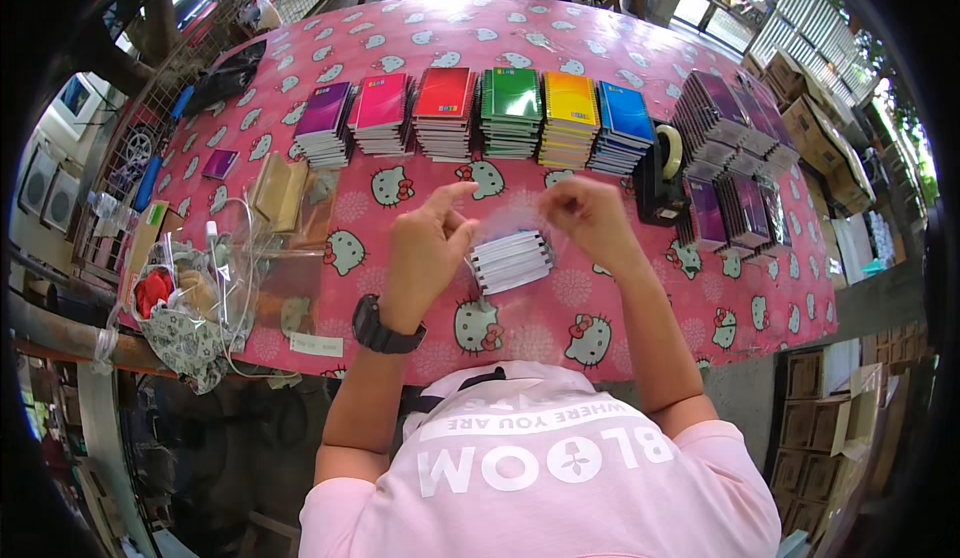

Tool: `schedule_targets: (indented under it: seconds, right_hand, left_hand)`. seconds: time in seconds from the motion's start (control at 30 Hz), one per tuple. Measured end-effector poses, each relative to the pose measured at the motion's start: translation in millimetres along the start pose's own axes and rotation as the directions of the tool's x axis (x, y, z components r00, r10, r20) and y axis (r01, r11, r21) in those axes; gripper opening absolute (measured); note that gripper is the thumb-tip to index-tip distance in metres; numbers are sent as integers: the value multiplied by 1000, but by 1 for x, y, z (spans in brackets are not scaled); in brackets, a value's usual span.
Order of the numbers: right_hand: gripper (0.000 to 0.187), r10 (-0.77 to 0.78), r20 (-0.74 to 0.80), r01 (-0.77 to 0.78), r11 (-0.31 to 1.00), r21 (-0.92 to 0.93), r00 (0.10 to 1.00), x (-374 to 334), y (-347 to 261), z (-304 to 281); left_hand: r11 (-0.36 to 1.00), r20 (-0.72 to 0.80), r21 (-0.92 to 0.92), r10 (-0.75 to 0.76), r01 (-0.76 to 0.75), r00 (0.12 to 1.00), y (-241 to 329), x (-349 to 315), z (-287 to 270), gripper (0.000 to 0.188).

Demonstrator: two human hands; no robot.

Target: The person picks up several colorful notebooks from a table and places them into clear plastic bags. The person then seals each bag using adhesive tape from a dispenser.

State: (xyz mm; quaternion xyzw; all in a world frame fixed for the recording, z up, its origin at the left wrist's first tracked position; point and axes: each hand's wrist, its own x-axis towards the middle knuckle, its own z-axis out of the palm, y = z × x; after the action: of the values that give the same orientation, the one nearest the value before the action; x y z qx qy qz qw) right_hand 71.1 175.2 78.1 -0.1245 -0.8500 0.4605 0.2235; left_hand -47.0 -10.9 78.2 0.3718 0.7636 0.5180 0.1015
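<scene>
Between my hands a small stack of spiral notebooks [511, 264] lies on the table, white page edges and black coils showing. Clear plastic film [508, 220] seems to surround it and stand up at its far end. My left hand [432, 238] is over the stack's left side, its index finger and thumb apart with nothing visible between them. At the far right corner of the stack, my right hand [588, 216] is raised with fingers curled together in a pinch. Slight blur hides what those fingertips hold, if anything. A black watch [385, 328] is on my left wrist.
Stacks of colored notebooks [510, 98] line the table's far middle. A black tape dispenser [660, 183] and purple-covered bundles [735, 128] stand at right. Left are a tan wooden block [279, 194], clear plastic bags [295, 303] and a patterned pouch [185, 333].
</scene>
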Motion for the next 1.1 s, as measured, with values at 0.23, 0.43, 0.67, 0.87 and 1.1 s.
schedule_targets:
  seconds: [0.23,0.43,0.67,0.87,1.1]
  right_hand:
    - [13,-344,200,397,826,-399,917,-20,-39,-2]
    - [6,-247,481,484,738,-469,841,-46,-40,13]
    - [21,-333,202,350,935,-51,921,-49,-31,-15]
    - [44,-226,231,240,970,-32,946,-55,36,-9]
    - [51,-258,194,253,966,51,946,-49,34,6]
  left_hand:
    - [876,22,424,245,-231,969,13,16,-16,32]
    - [826,179,532,104,-185,978,4,34,-12,28]
    - [905,250,346,166,-248,954,6,40,0,22]
    - [789,230,118,568,-602,790,30,11,-20,19]
    - [759,280,236,545,-607,790,3,-22,-18,14]
